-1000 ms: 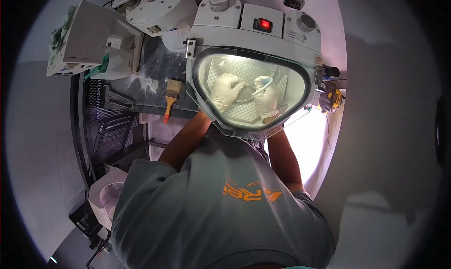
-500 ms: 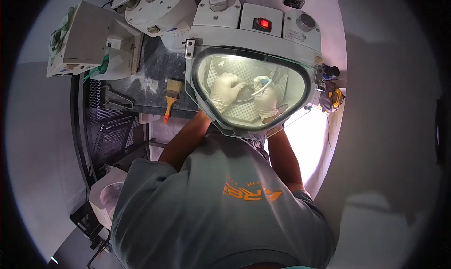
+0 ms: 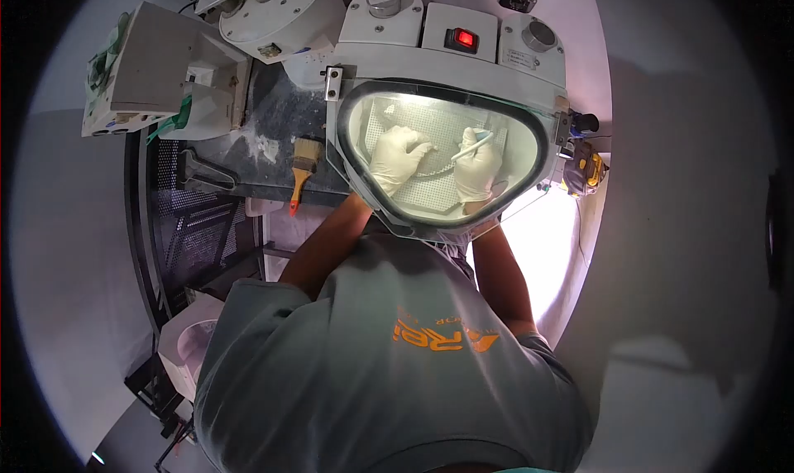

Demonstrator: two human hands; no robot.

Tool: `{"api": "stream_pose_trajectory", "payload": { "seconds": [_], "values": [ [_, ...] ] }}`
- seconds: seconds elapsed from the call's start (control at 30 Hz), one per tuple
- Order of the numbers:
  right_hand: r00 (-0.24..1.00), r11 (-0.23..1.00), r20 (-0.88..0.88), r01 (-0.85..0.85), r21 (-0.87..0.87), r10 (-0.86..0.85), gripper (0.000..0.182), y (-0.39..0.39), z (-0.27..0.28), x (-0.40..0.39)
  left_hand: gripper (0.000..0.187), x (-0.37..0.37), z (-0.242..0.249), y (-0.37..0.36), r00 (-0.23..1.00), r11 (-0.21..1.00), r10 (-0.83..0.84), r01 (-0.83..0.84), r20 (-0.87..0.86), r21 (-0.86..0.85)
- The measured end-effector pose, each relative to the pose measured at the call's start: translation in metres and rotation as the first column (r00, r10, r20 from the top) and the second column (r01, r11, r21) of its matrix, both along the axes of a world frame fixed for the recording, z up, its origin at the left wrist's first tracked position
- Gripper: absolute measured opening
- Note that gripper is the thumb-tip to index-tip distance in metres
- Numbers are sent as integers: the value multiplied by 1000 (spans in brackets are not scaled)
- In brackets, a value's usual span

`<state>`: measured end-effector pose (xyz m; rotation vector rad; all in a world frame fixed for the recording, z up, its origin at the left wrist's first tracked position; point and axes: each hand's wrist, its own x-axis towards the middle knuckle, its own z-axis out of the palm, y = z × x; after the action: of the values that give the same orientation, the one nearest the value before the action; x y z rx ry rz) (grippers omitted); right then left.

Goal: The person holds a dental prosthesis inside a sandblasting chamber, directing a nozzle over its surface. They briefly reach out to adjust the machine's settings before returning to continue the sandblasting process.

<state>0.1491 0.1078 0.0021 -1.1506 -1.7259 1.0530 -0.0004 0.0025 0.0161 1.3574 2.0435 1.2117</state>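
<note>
1. head view, middle: a pale cabinet (image 3: 529, 84) with a rounded, three-sided window (image 3: 519, 146) framed in black. a lit red switch (image 3: 466, 39) sits on top between two knobs (image 3: 539, 36).
2. head view, behind the window: two hands in whitish gloves above a perforated floor (image 3: 426, 198). the right hand (image 3: 478, 171) grips a white and pale blue pen-like tool (image 3: 471, 147), which slants across its fingers. the left hand (image 3: 397, 160) is curled, fingers bent toward the right hand; whether it pinches anything, i cannot tell. a thin curved strand (image 3: 437, 174) shows between the hands, its ends unclear.
3. head view, left of the cabinet: a dark surface (image 3: 281, 109) with whitish dust, bearing a flat brush (image 3: 305, 163), bristles pointing away from the person.
4. head view, below: the person's grey shirt (image 3: 372, 390) with orange lettering.
</note>
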Motion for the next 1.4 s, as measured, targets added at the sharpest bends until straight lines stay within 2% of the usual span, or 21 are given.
{"api": "stream_pose_trajectory", "payload": {
  "seconds": [0.03, 0.13, 0.17, 0.23, 0.37, 0.4, 0.43, 0.47, 0.53, 0.63, 0.77, 0.8, 0.83, 0.9, 1.0, 1.03, 1.2, 1.23, 1.3, 1.4],
  "values": [
    [1000, 999, 29, -2, 53, 0, 18, 2, -7, 0, 16, -1, 1, 0, 1000, 1000, -8, 8, -1, -5],
    [998, 998, 2, -58, 13, 58, 16, 0, -7, 3, 16, -1, 1, 0, 1000, 1000, -12, 12, -4, -10],
    [996, 997, -37, -79, -9, 78, 16, -2, -6, 3, 16, 1, -17, 0, 999, 995, 24, -20, -33, 93],
    [987, 991, -116, -122, -51, 115, 15, -4, -3, 3, 15, -1, -4, 1, 999, 1000, -4, 4, -36, 5],
    [972, 981, -139, -192, -15, 188, 15, -5, -6, 4, 17, -2, -8, 2, 999, 1000, 5, -6, -48, -12],
    [966, 978, -186, -194, -73, 177, 16, -6, -3, 3, 17, -2, -9, 2, 998, 1000, 8, -9, -55, -8],
    [969, 979, -168, -194, -65, 181, 16, -6, 0, 4, 18, -2, -10, 2, 998, 1000, 11, -12, -62, -3],
    [971, 979, -150, -196, -58, 185, 16, -6, 2, 4, 18, 4, -11, 1, 997, 995, 72, -72, 1, 64],
    [971, 975, -142, -205, -83, 192, 14, -6, -1, 4, 18, 3, -15, 1, 998, 996, 67, -66, -14, 55],
    [976, 979, -85, -199, 44, 202, 11, -4, -1, 4, 16, -3, -11, 3, 997, 1000, 7, -9, -75, -23],
    [972, 976, -99, -210, 49, 214, 5, -3, -15, 5, 13, -1, -6, 3, 998, 1000, 10, -10, -67, 3],
    [967, 973, -149, -220, -65, 209, 7, -5, -7, 5, 13, 0, -6, 3, 998, 1000, 15, -14, -68, 14],
    [974, 979, -130, -195, -61, 185, 12, -5, -4, 4, 18, 0, -8, 4, 996, 998, 51, -48, -71, 45],
    [978, 979, -142, -168, -113, 152, 16, -5, -2, 3, 19, 1, -9, 5, 995, 997, 75, -73, -61, 26],
    [990, 991, -104, -107, -83, 98, 18, -3, -2, 0, 20, 4, -8, 7, 983, 987, 159, -155, -96, 48],
    [993, 994, -79, -96, -51, 92, 20, -2, -2, 0, 21, 3, -9, 8, 987, 989, 148, -147, -54, 22],
    [996, 994, -56, -71, -88, 66, 21, -1, 5, -2, 19, 1, -13, 9, 986, 991, 129, -125, -106, 40],
    [997, 994, -56, -60, -89, 55, 21, -1, 4, -2, 18, 1, -8, 7, 987, 989, 127, -133, -94, -58],
    [998, 995, -57, -36, -90, 31, 21, 0, 2, -2, 18, 0, -8, 4, 995, 994, 101, -99, -22, 48],
    [996, 985, -78, -43, -164, 31, 21, -1, 3, -2, 19, -5, 2, -9, 1000, 999, 3, -3, -7, 48]
  ]
}}
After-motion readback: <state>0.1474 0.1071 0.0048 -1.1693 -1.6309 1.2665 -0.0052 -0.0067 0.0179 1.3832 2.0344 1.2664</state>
